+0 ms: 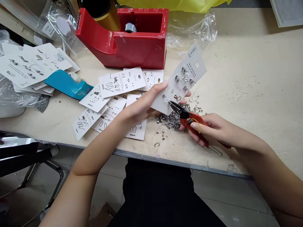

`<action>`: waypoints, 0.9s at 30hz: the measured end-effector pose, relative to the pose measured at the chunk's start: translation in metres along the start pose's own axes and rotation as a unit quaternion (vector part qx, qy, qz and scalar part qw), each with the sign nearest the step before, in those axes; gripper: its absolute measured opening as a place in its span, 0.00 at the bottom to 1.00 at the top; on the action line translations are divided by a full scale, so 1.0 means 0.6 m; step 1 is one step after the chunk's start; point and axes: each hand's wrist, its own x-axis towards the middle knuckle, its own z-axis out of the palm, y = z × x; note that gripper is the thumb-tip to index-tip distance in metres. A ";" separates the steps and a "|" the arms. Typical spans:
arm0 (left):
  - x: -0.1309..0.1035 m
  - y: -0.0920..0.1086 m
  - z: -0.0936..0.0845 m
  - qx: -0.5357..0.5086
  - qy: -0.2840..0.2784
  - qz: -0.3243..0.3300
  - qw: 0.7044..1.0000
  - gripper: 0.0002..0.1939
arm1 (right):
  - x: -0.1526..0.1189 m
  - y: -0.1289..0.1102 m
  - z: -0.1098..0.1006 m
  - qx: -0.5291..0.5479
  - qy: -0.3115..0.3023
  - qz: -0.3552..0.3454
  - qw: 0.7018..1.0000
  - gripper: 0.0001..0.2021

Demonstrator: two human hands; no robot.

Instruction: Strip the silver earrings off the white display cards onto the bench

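Note:
My left hand (142,105) is closed on a white earring card (172,85), thumb on its face and fingertips showing past the far edge. The card is tilted, its back up, with several metal earring backs (185,78) in it. My right hand (210,127) grips red-handled pliers (201,119) with black jaws, a yellow band round the handles. The jaw tips touch the card near its lower end, at a small stud or post. Beneath lies a pile of small silver metal pieces (171,121), partly hidden by the card and pliers.
Several earring cards (121,82) lie left of my hand, more stacked (30,64) at the far left by a blue tape dispenser (68,85). Behind stands a large red tape dispenser (139,47). Clear plastic wrap (194,30) and a yellow bag (175,4) lie at the back.

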 end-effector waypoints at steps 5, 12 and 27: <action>0.000 -0.001 0.004 -0.012 0.017 0.006 1.000 0.35 | -0.006 -0.002 0.014 0.009 0.007 0.007 1.000 0.22; 0.006 -0.005 0.000 0.011 0.053 -0.003 0.999 0.33 | -0.001 0.005 0.021 0.042 0.040 -0.004 0.998 0.24; 0.003 0.002 0.006 -0.013 0.086 0.014 0.996 0.33 | -0.009 -0.005 0.007 0.097 -0.040 -0.014 0.994 0.24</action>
